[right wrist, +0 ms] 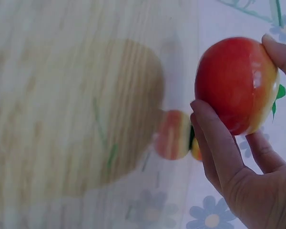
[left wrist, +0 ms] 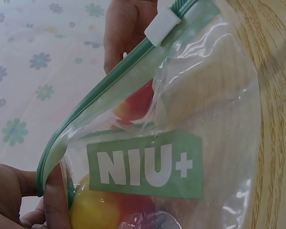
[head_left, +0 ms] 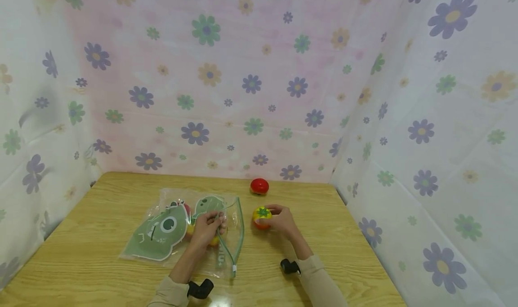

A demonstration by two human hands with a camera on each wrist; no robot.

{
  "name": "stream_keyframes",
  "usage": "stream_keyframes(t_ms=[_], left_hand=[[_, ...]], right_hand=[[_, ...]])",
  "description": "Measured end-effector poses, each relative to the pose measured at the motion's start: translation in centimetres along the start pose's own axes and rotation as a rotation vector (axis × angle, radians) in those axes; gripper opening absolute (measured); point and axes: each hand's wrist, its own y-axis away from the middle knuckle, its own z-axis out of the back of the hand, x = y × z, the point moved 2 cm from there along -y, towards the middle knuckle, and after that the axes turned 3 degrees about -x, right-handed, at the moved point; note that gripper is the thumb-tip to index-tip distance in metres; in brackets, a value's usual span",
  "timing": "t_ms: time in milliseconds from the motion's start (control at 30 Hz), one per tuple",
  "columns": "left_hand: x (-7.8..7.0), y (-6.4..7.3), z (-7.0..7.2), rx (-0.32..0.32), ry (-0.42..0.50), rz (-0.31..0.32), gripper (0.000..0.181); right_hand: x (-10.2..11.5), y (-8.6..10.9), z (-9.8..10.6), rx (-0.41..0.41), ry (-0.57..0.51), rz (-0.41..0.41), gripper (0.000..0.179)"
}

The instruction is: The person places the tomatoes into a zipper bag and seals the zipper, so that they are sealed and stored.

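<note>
My left hand (head_left: 207, 229) pinches the green-edged mouth of a clear zip bag (head_left: 151, 242), fingers at the zip strip. A green cartoon creature is printed on the bag, and the left wrist view shows its NIU+ label and white zip slider (left wrist: 162, 26). Yellow and red toy pieces show through the plastic, partly hidden by the print and my hand. Right of the bag mouth, my right hand (head_left: 282, 220) grips a round red-and-yellow toy fruit (right wrist: 236, 86) with a green leafy top, thumb and fingers around its sides.
A shiny red toy (head_left: 259, 186) sits toward the back of the wooden table (head_left: 319, 235), beyond my right hand. Flower-patterned cloth (head_left: 226, 95) walls the table at the back and both sides.
</note>
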Motion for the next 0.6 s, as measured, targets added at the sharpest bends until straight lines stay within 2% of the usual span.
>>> stream_keyframes(t_ms=[200, 433, 600], left_hand=[[-0.2, 0.1, 0.0, 0.006, 0.0, 0.006, 0.033], [0.1, 0.0, -0.4, 0.004, 0.015, 0.023, 0.03], [0.0, -0.1, -0.7, -0.005, -0.01, 0.017, 0.026]], right_hand=[[0.7, 0.7, -0.2, 0.096, -0.042, 0.013, 0.054], [2.0, 1.9, -0.8, 0.18, -0.027, 0.124, 0.052], [2.7, 2.6, -1.4, 0.238, -0.06, 0.172, 0.053]])
